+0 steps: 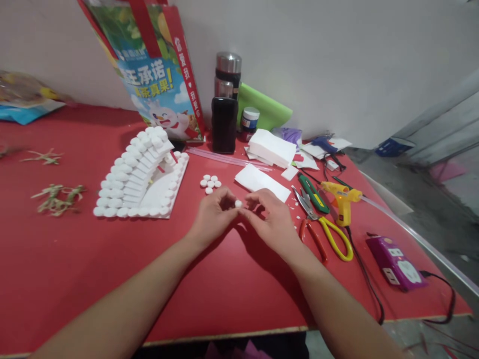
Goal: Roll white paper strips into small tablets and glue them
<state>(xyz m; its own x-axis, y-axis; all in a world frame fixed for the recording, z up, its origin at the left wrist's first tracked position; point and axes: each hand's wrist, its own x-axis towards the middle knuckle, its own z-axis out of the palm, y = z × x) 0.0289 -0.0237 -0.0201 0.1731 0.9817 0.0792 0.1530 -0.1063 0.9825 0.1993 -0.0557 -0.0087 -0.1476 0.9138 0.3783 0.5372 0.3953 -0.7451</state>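
My left hand point(215, 217) and my right hand point(272, 219) meet above the red table, thumbs almost touching. Between their fingertips sits a small white round piece point(238, 204), pinched from both sides; part of it is hidden by the fingers. Just beyond my left hand lies a cluster of several white discs point(210, 183). Farther left stands a white model point(144, 182), with a curved flight of steps edged by rows of similar discs on a flat white base. Behind my right hand is a folded white sheet point(262, 182).
Right of my hands lie scissors point(335, 238), a green cutter point(313, 193) and a yellow glue gun point(342, 197) holding a long stick. A purple power block point(396, 263) trails cords. A phone point(223, 124), flask point(228, 67) and bag point(157, 75) stand behind; twine figures point(58, 199) lie left.
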